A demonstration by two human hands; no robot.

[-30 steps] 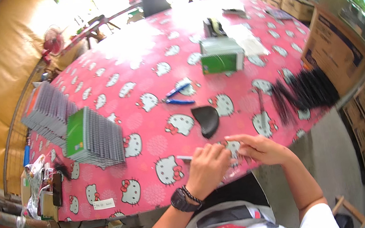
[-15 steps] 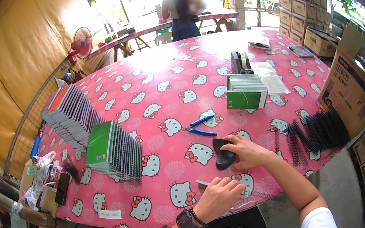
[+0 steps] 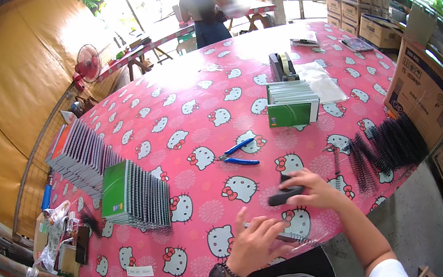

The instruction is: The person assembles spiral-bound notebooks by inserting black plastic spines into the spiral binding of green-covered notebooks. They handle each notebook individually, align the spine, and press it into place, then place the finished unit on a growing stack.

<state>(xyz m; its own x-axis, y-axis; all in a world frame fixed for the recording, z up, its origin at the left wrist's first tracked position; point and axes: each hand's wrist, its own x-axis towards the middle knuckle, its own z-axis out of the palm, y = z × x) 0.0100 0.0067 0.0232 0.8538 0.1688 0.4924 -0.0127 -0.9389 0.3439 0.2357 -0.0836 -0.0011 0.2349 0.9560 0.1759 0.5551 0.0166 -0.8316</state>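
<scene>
My right hand [image 3: 315, 188] has its fingers on a smooth black curved object [image 3: 286, 194], whose kind I cannot make out, just above the tabletop. Lower and to the left, my left hand [image 3: 257, 240] is spread, its index finger raised, over something mostly hidden beneath it. A dark wire coil [image 3: 300, 238] sticks out to the right of those fingers. Blue-handled cutting pliers [image 3: 240, 153] lie with jaws to the left, beyond both hands. To the right of my right forearm are several loose black spiral coils [image 3: 386, 151], with a single thin coil [image 3: 336, 164] nearer.
Green spiral notebooks [image 3: 137, 197] and a taller notebook stack [image 3: 80, 157] stand at left. Another green notebook stack [image 3: 293, 110] sits beside a tape dispenser [image 3: 282, 65]. A cardboard box [image 3: 424, 94] borders the pink table [image 3: 204, 255] on the right. A person [image 3: 201, 12] stands beyond.
My right hand has shifted the black object slightly and turned it from upright to sideways. My left hand's fingers have spread, with the index lifting. The whole view has tilted a little.
</scene>
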